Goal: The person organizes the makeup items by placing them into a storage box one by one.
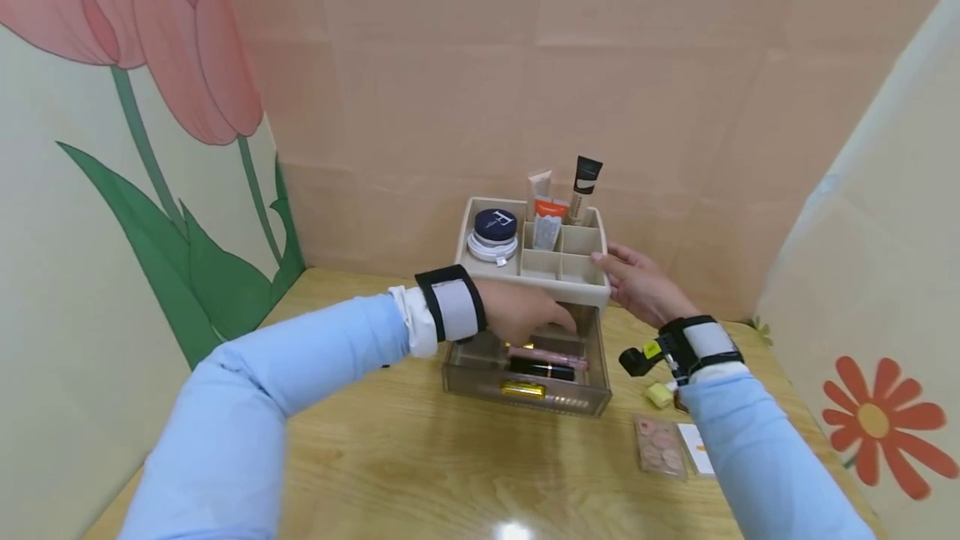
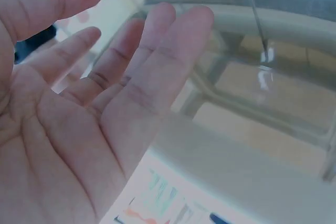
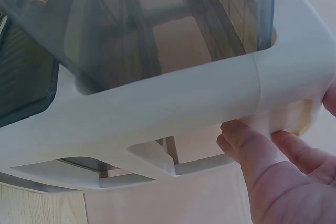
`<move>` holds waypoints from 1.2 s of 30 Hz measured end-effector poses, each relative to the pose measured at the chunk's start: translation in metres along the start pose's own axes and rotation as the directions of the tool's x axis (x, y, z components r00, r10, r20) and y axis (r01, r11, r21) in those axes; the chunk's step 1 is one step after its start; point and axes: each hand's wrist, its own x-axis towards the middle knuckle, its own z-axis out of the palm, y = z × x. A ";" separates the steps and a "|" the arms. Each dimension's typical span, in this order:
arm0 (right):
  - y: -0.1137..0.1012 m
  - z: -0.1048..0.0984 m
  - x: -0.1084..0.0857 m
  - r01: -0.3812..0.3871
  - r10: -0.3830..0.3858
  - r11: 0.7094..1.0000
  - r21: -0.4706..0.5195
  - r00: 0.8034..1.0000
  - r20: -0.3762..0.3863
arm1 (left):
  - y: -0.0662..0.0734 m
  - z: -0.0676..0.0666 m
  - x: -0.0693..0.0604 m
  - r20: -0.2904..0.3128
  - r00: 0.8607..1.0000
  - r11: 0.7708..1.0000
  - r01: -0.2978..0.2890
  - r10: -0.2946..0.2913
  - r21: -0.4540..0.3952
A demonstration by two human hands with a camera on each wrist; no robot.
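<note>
1. Hanging over the see-through drawer (image 1: pixel 472 383), the left hand (image 1: pixel 521 312) has loosely extended fingers and, as far as we see, holds nothing; we cannot tell whether a fingertip touches the plastic
2. We find the right hand (image 1: pixel 641 283) gripping the right rim of the cream organizer (image 1: pixel 577 290), thumb on top and fingers outside, probably to steady the light body while the drawer stands out
3. The organizer sits towards the back of the table (image 1: pixel 360 440), which we judge leaves room for the drawer in front; its body is smooth, matt and round-cornered, whereas the drawer is smoky, glossy and boxy, with a shiny gold handle (image 1: pixel 522 390)
4. Inside the drawer we see a slim pink tube (image 1: pixel 547 357) and a glossy black tube (image 1: pixel 542 368) lying flat, as suits long shapes
5. Above, narrow cells keep the black-capped tube (image 1: pixel 585 186) and the orange-capped tube (image 1: pixel 547 232) on end; a round navy compact (image 1: pixel 495 224) takes the wider compartment
6. To the right, we notice a flat, clear-lidded palette (image 1: pixel 660 446) on the wood-grain tabletop
</note>
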 end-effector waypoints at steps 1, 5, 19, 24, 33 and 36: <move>0.000 0.000 0.000 0.002 -0.002 1.000 0.000 1.000 0.002 | 0.000 -0.001 -0.004 -0.003 1.000 1.000 0.009 -0.009 -0.029; 0.000 0.000 0.002 0.003 -0.003 1.000 0.011 1.000 0.004 | 0.000 -0.008 -0.024 -0.032 0.999 0.982 0.032 -0.038 -0.185; -0.001 -0.002 0.003 -0.010 0.009 1.000 0.010 1.000 0.011 | -0.013 -0.011 -0.101 -0.128 0.988 0.937 0.041 -0.091 -0.348; -0.001 -0.002 -0.001 -0.012 0.012 1.000 0.014 1.000 0.005 | -0.025 0.002 -0.117 -0.151 0.977 0.929 0.084 -0.147 -0.361; -0.001 0.001 -0.004 -0.003 0.003 1.000 0.005 1.000 0.008 | -0.054 0.046 -0.138 -0.199 0.947 0.867 0.131 -0.253 -0.482; -0.001 0.001 -0.005 0.007 -0.007 1.000 0.022 1.000 0.011 | -0.066 0.061 -0.140 -0.160 0.930 0.830 0.207 -0.332 -0.518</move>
